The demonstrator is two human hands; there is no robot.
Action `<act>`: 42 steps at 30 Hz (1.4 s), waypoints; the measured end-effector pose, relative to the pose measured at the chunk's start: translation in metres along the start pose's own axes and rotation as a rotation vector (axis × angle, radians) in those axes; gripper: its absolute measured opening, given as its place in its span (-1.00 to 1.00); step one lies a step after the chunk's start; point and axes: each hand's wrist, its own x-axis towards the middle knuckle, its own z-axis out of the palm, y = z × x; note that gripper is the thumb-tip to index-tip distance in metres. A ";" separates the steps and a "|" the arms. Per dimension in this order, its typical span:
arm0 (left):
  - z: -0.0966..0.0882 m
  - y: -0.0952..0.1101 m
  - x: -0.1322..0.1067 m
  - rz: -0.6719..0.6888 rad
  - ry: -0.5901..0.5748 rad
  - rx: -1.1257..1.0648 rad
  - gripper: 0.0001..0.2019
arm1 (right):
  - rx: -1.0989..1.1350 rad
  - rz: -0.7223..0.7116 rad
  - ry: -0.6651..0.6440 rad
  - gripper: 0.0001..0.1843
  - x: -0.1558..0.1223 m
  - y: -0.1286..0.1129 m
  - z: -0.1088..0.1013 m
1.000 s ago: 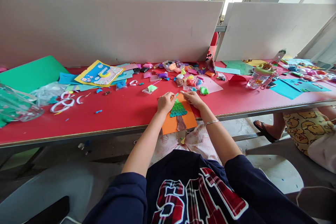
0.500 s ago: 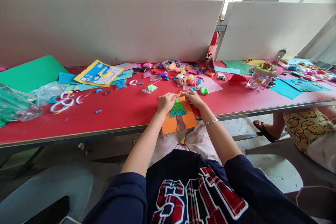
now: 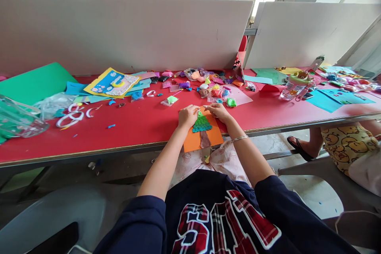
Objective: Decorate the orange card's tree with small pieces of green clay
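Orange card (image 3: 190, 143) lies at 12 o'clock from the wearer's torso, its near edge jutting past the table's (image 3: 149, 123) rim, over the lap. On it, a clay-looking tree (image 3: 202, 123): scalloped greens, lime at 12 to teal lower down, brown trunk (image 3: 205, 140) at 6.

L hand (image 3: 187, 117) sits approx. 10 o'clock of the tree, R hand (image 3: 219, 112) approx. 2; fingers of both are bent & bunched nr the tip. Can't tell if they grip a bit of clay, too small to see.

To do this well, I'd say: shape any bit in the fingertips, then set it w/ light pressure so layers nr 12 don't squash. Keep wrists & palms off the card's overhang; w/o support at 6 it could tip or crease, so best slide it fully onto the table b4 pressing hard. For colour matching, bright green pack (image 3: 231, 102) is farther out at abt 2, pale green one (image 3: 172, 100) at abt 10. Blue scrap (image 3: 111, 126) at 9: keep it off the card.
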 end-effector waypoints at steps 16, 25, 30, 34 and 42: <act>-0.003 0.004 0.000 -0.023 -0.010 0.015 -0.84 | 0.033 -0.012 -0.003 -0.41 0.001 0.000 0.001; -0.001 0.003 0.000 -0.020 0.006 0.006 -0.77 | -0.013 -0.027 -0.018 -0.45 0.005 0.008 -0.003; -0.001 -0.003 0.000 -0.026 0.027 -0.053 -0.78 | -0.044 -0.018 -0.027 -0.45 0.003 0.006 -0.002; -0.005 -0.013 0.000 -0.111 0.028 -0.157 -0.90 | -0.107 -0.047 -0.022 -0.42 -0.001 0.001 -0.001; -0.005 -0.019 -0.002 -0.157 -0.119 -0.416 -0.83 | -0.153 -0.058 -0.030 -0.43 -0.001 0.001 -0.001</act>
